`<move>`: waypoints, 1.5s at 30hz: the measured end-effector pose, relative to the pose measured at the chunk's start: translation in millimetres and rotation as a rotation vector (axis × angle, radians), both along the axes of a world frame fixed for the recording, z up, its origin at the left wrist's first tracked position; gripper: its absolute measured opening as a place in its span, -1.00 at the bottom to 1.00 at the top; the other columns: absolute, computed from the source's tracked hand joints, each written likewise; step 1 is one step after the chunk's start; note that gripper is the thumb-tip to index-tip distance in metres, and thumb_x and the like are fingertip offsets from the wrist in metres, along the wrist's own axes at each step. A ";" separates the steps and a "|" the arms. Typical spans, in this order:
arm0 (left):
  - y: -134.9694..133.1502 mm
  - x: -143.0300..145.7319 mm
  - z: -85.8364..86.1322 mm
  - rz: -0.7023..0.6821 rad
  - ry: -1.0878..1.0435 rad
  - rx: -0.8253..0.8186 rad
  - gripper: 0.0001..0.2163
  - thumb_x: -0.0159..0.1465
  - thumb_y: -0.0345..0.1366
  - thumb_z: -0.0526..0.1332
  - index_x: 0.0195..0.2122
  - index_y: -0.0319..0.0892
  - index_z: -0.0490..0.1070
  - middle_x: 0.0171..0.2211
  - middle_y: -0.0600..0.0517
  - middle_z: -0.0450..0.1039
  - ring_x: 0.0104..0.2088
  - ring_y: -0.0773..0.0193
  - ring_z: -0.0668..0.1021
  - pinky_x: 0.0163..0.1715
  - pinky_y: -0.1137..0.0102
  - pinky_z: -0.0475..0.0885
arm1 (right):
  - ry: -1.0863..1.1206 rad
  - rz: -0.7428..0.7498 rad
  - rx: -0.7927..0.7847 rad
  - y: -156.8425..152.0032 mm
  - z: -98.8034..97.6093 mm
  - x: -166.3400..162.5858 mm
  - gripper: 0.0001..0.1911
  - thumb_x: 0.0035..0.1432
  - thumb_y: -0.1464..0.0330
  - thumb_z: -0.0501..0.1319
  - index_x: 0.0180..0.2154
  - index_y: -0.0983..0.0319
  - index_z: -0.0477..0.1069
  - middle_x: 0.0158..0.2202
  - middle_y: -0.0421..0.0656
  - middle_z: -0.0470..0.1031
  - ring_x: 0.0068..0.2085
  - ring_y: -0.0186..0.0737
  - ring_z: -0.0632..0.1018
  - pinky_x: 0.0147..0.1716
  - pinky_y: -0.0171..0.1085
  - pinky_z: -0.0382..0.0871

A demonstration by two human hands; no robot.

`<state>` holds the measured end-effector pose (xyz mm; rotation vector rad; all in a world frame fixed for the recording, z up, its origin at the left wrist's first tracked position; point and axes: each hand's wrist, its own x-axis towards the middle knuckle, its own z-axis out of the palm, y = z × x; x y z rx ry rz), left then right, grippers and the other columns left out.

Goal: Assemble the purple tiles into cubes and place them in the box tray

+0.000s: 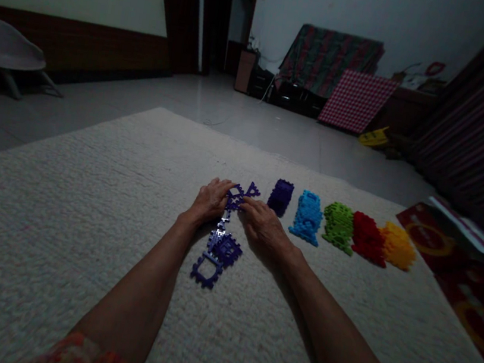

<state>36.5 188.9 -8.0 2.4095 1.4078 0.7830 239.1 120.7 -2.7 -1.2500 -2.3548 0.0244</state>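
Observation:
On the pale carpet, my left hand (211,201) and my right hand (262,223) meet at a small group of purple interlocking tiles (236,203). My left fingers close on the left edge of this group, and my right fingertips grip its right side. A purple triangular piece (252,192) lies just beyond my right fingers. Toward me lie more purple pieces: a tile with a patterned centre (228,251) and an open square frame (215,277). Narrow shiny parts run between them and my hands. My fingers partly hide the held pieces.
Right of my hands stand piles of toothed tiles: purple (281,198), blue (308,216), green (338,226), red (368,238) and yellow (397,246). Red printed boxes (432,238) lie along the carpet's right edge. A chair (9,45) stands far left.

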 end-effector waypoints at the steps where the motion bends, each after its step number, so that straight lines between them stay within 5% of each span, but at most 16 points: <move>1: -1.2 0.8 -1.0 -0.020 0.036 -0.009 -0.51 0.31 -0.49 0.07 0.26 -0.09 0.36 0.31 -0.08 0.35 0.35 -0.01 0.29 0.31 -0.02 0.22 | -0.013 0.014 -0.018 -0.4 -0.8 -0.4 -0.63 0.37 0.42 0.06 0.16 0.22 0.37 0.29 0.03 0.37 0.25 0.02 0.38 0.14 0.06 0.34; 8: -3.5 1.4 -1.6 -0.063 0.035 -0.008 -0.61 0.29 -0.33 0.19 0.16 -0.12 0.44 0.07 -0.17 0.51 0.13 -0.02 0.50 0.19 0.07 0.36 | 0.085 0.103 0.002 2.9 -3.4 -1.1 -0.70 0.36 0.46 0.06 0.04 0.25 0.45 0.09 0.07 0.51 0.08 -0.07 0.52 0.10 -0.02 0.42; 17: 0.4 -0.1 -0.5 0.078 -0.038 -0.025 -0.80 0.17 -0.37 0.23 -0.23 -0.11 0.64 -0.27 -0.15 0.58 -0.14 -0.03 0.60 -0.03 0.11 0.50 | 0.169 0.111 -0.015 -3.9 -0.1 -6.0 -0.78 0.37 0.43 0.08 -0.11 0.23 0.50 -0.07 0.02 0.57 -0.04 -0.11 0.55 -0.03 -0.10 0.47; 22: -3.6 4.6 -1.0 0.130 -0.010 0.048 -0.83 0.22 -0.32 0.22 -0.35 -0.18 0.62 -0.27 -0.21 0.57 -0.13 -0.05 0.60 0.00 0.10 0.48 | 0.179 0.131 -0.017 -4.6 -0.3 -7.3 -0.78 0.36 0.46 0.07 -0.16 0.25 0.49 -0.09 -0.01 0.56 -0.06 -0.14 0.55 -0.02 -0.12 0.45; 31: -4.5 11.0 10.1 0.305 -0.211 0.039 -0.79 0.20 -0.47 0.16 -0.22 -0.21 0.58 -0.16 -0.17 0.59 -0.06 0.02 0.61 0.05 0.15 0.49 | 0.225 0.135 0.002 -5.9 -1.9 -7.9 -0.80 0.30 0.49 0.12 -0.13 0.23 0.49 -0.06 -0.01 0.56 -0.05 -0.14 0.57 -0.01 -0.14 0.47; 38: -7.0 18.7 23.2 0.048 -0.534 -0.177 -0.76 0.25 -0.33 0.19 -0.13 -0.17 0.62 -0.25 -0.05 0.66 -0.24 0.16 0.65 -0.11 0.27 0.54 | 0.311 -0.102 0.202 0.4 2.3 0.8 -0.64 0.22 0.52 0.11 0.04 0.19 0.41 0.00 0.02 0.50 0.07 -0.02 0.51 0.09 -0.01 0.45; 45: -13.7 18.3 27.8 -0.183 -0.532 -0.276 -0.74 0.22 -0.34 0.19 -0.15 -0.15 0.65 -0.26 -0.04 0.67 -0.27 0.20 0.64 -0.17 0.31 0.54 | 0.251 -0.079 0.282 2.7 2.2 0.9 -0.53 0.25 0.46 0.14 0.19 0.25 0.31 0.17 0.11 0.41 0.18 0.05 0.43 0.18 0.07 0.38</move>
